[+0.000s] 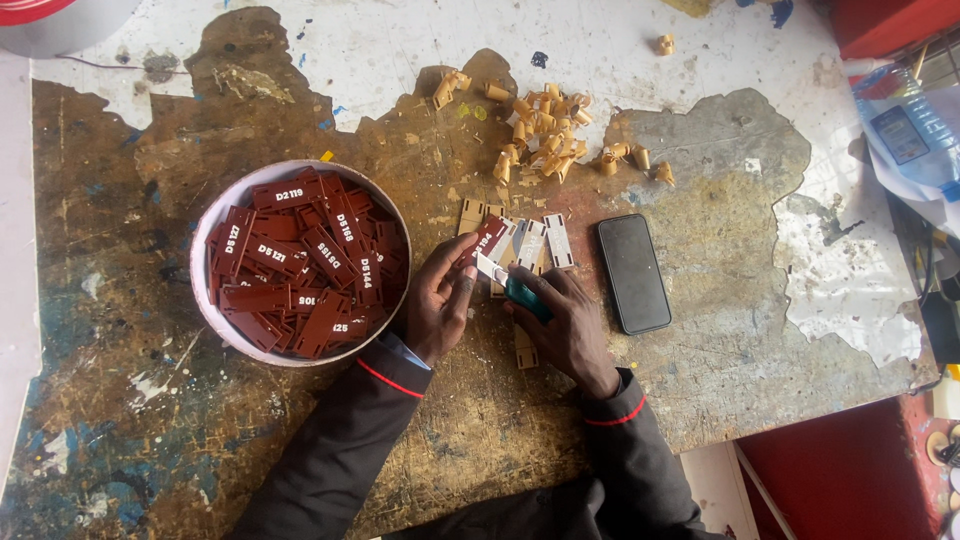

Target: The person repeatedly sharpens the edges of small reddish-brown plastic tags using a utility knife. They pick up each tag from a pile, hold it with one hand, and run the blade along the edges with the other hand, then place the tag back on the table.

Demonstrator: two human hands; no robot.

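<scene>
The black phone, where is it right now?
In the head view, the black phone lies flat on the worn table, just right of the right hand.

1 round bowl (pixel 205 300) w/ many brown tags (pixel 300 265), 1 black phone (pixel 633 272), 1 plastic bottle (pixel 910 130), approx 30 tan curls (pixel 545 130).

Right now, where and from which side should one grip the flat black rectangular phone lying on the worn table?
Grip the flat black rectangular phone across its two long edges, coming from above. It lies flat, face up, on the worn table, with bare surface along both long sides. The right hand is nearest.
</scene>
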